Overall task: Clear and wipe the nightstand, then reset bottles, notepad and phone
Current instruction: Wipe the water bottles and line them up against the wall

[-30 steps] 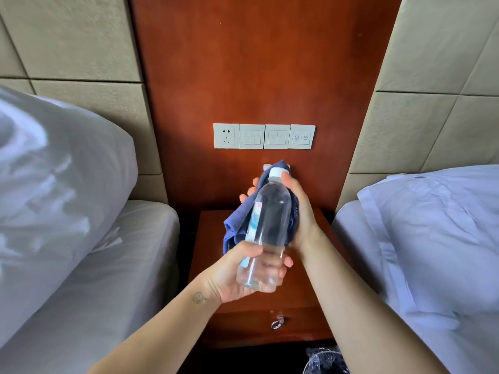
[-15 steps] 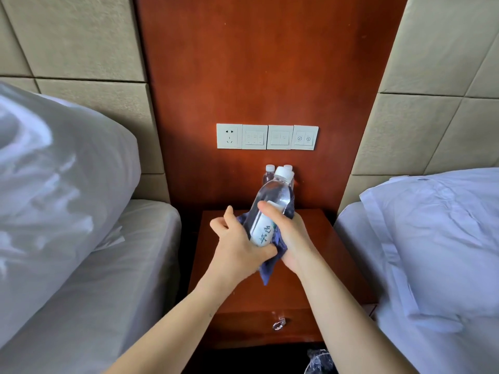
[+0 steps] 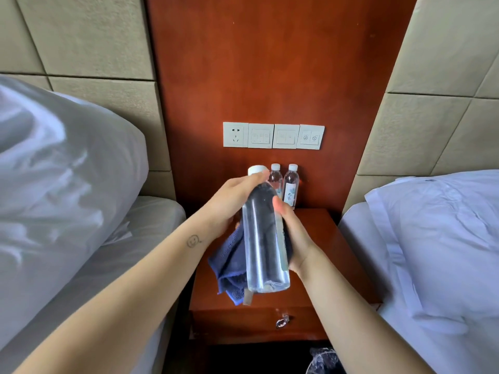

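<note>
Since half a second ago left hand (image 3: 235, 203) has slid up from low on the held bottle (image 3: 263, 238) to its neck, just under the cap; label now turned right. Bottle near upright above the nightstand (image 3: 324, 252) middle. Both hands wrapped round it; right hand (image 3: 295, 238) also traps blue cloth (image 3: 229, 263) behind it. Two more bottles (image 3: 291, 187) stand side by side at the back edge, under switch panel (image 3: 272, 135)

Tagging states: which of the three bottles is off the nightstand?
The nearest bottle, gripped by left hand and right hand with the blue cloth; the rear bottles stand upright on the nightstand.
</note>
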